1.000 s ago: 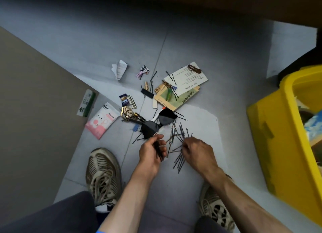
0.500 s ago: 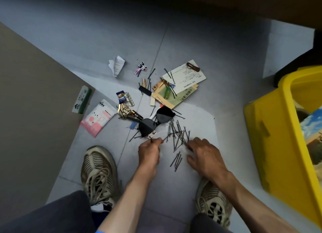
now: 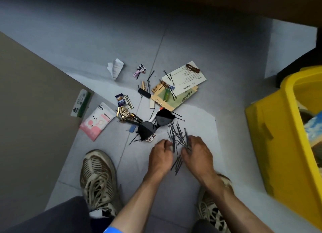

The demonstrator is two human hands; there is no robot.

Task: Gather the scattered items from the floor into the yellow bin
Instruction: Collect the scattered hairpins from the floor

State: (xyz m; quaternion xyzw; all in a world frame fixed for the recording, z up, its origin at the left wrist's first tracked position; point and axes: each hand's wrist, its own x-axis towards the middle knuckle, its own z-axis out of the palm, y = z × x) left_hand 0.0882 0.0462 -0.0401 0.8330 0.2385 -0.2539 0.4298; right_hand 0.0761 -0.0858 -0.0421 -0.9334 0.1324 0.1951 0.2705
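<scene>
Gathering: thin black metal hairpins (image 3: 176, 136) heaped on the grey tiled floor (image 3: 200, 46).
Left hand (image 3: 161, 157): fingers curled around pins.
Right hand (image 3: 197, 154): likewise, pins between both.
Yellow plastic bin (image 3: 275, 145): far right, well apart.

The fingers of the left hand (image 3: 161, 157) and the right hand (image 3: 197, 155) curl down out of sight among the black hairpins (image 3: 177, 136), so which pins each hand actually holds cannot be told. The yellow bin (image 3: 271, 145) is cut off by the right edge, and its contents show only as a sliver. Print on the cards (image 3: 184, 81) and the pink packet (image 3: 97, 122) is too small to read.
</scene>
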